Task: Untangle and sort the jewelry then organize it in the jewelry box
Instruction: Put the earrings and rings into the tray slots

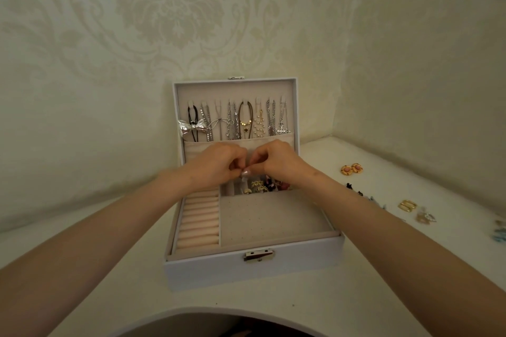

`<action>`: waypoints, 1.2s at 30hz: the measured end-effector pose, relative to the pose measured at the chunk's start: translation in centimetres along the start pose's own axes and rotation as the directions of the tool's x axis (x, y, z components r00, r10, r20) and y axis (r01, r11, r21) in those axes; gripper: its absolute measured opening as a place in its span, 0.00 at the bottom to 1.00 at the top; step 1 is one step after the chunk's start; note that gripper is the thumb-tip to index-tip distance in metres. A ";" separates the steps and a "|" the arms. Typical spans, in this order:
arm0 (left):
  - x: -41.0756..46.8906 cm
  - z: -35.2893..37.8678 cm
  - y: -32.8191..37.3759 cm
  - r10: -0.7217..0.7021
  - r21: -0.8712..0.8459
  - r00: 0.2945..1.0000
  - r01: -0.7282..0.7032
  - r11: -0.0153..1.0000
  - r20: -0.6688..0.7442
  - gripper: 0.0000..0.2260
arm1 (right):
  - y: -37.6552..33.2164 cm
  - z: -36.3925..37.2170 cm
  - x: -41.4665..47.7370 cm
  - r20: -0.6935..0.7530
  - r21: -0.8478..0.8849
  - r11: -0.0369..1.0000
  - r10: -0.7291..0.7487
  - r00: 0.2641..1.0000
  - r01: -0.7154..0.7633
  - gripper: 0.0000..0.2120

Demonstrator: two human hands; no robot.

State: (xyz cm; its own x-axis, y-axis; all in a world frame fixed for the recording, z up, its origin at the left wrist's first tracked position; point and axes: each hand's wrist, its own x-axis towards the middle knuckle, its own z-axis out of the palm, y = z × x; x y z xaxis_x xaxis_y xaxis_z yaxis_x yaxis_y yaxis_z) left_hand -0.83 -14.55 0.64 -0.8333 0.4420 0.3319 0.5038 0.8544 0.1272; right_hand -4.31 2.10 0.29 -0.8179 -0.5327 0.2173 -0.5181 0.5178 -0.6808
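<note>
the step in hand looks like freeing or fastening a small piece [244, 172] before it goes into the jewelry box [246, 268]. the box sits open on the counter [356, 298] in front of you, lid upright with necklaces [241, 120] hung in a row. do the work low over the box, so a dropped back or hook lands on the lining and not on the counter. from the left, the ring rolls [198, 221] are bare and so is the dotted earring panel [273, 219] beside them. the rear compartments [262, 187] hold mixed small items, so judge which slot suits the piece before you let go. pull gently; a fine clasp probably bends if you twist it. your left hand [216, 164] reaches in knuckles up, fingers curled, its grip pinching the piece at the fingertips. your right hand [278, 161] mirrors it, its grip pinching the same piece from the other side, and the two grips meet just above the rear compartments. your fingers mostly hide the piece, so i cannot tell what it is. further right, gold earrings with pink centres [351, 169] and gold hoop earrings [408, 205] lie on the counter, not yet put away.
</note>
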 end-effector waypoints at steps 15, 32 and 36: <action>-0.4 0.6 0.1 -0.027 -0.112 0.999 0.032 0.993 0.046 0.05 | 0.3 -0.2 -0.2 0.028 -0.103 0.995 -0.016 0.999 0.019 0.05; -0.9 -0.3 -0.9 0.026 0.014 0.992 -0.028 1.000 0.122 0.06 | 0.1 -0.4 0.4 0.158 -0.364 0.909 -0.154 0.975 0.203 0.05; -0.9 -0.9 -1.7 0.080 0.134 0.991 -0.094 0.987 0.105 0.04 | -0.3 -0.2 0.4 0.193 -0.311 0.935 -0.115 0.974 0.172 0.03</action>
State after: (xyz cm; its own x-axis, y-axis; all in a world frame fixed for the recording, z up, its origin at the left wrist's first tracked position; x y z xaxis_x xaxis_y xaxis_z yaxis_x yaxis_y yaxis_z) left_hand -0.69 -16.63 0.99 -0.8096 0.5354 0.2407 0.5449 0.8379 -0.0309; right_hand -4.51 1.91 0.68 -0.6893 -0.7078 0.1548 -0.7026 0.6009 -0.3811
